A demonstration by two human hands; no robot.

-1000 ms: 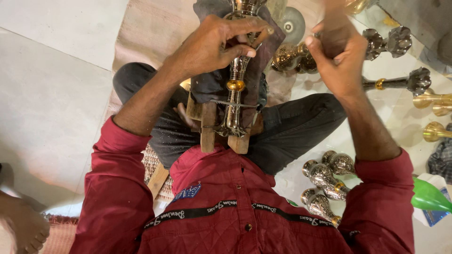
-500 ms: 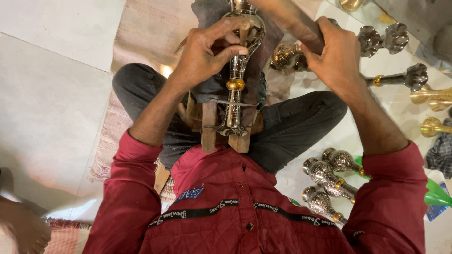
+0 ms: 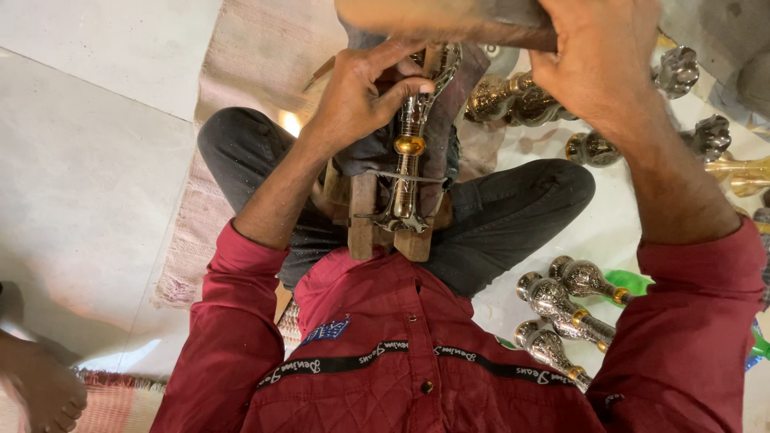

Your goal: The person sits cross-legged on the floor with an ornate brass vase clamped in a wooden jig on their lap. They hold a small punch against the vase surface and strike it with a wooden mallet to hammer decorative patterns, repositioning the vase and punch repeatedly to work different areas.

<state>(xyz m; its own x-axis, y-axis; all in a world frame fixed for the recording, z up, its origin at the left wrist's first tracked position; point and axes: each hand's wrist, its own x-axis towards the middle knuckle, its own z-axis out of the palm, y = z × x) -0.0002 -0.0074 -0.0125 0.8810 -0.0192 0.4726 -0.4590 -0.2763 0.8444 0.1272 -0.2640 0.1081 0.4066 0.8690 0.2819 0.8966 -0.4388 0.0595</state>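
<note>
I sit cross-legged in a red shirt. A long silver metal stem with a gold band (image 3: 409,144) lies along a wooden holder (image 3: 362,216) between my knees, over a dark cloth. My left hand (image 3: 357,100) grips the stem's upper part, thumb and fingers wrapped around it. My right hand (image 3: 597,68) is raised near the camera, shut on a thick brown wooden tool (image 3: 449,20) that reaches left above the stem's top end. The tool's far end is cut off by the frame edge.
Several ornate silver pieces (image 3: 561,313) lie on the white floor by my right knee, with more (image 3: 513,100) beyond my leg. Brass parts (image 3: 742,172) and a green object (image 3: 634,281) lie on the right. A beige mat (image 3: 257,64) is under me. Another person's bare foot (image 3: 40,389) is at bottom left.
My right hand has lifted the brown wooden tool up and leftward, closer to the camera and over the stem. My left hand has stayed gripping the stem.
</note>
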